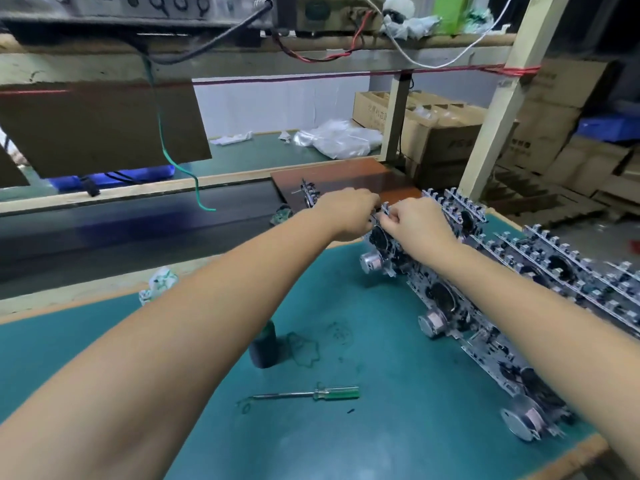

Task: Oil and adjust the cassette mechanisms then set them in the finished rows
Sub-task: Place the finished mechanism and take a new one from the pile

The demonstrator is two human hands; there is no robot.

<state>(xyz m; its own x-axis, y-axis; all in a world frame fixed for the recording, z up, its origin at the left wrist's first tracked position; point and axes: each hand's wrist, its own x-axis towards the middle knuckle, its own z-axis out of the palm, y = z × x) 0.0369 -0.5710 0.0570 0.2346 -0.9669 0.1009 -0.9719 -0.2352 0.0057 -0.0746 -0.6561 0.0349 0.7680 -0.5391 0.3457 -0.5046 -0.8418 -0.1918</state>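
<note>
Both hands meet at centre frame over one mechanism [379, 237] at the far end of the nearest row [460, 317]; the left hand [341, 214] curls its fingers on the unit's top edge; the right hand [420, 223] pinches the same edge from the other side; more rows [554, 261] fill the right of the frame on the green mat [381, 427]; a dark bottle [265, 344] stands at lower centre; a screwdriver [308, 394] lies below it; another mechanism [309, 195] sits on the brown board [346, 174] above centre.
</note>
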